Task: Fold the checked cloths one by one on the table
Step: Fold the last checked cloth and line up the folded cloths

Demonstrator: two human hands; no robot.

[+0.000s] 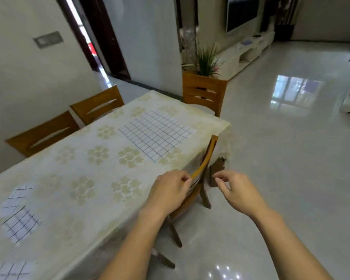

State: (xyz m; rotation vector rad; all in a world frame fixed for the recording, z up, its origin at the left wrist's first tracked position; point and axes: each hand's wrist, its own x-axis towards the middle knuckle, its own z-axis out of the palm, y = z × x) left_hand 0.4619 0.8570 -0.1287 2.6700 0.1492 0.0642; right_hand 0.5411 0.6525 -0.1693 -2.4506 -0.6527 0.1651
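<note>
The unfolded checked cloth (pixel 157 134) lies flat near the table's (pixel 55 178) far right corner, ahead and to the left of both hands, roughly square and lined up with the table's edges. The left hand (pixel 170 190), at the right edge, is nearer. The right hand (pixel 237 190) hangs off the table. Both are loosely curled and empty. A chair (pixel 205 158) tucked under that edge blocks a close stance. Smaller checked cloths (pixel 19 221) lie along the near left edge.

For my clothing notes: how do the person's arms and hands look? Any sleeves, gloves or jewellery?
The left hand and the right hand are bare: no gloves, no ring or watch visible. The left forearm and the right forearm are bare too; no sleeve shows down to the picture's bottom edge.
</note>
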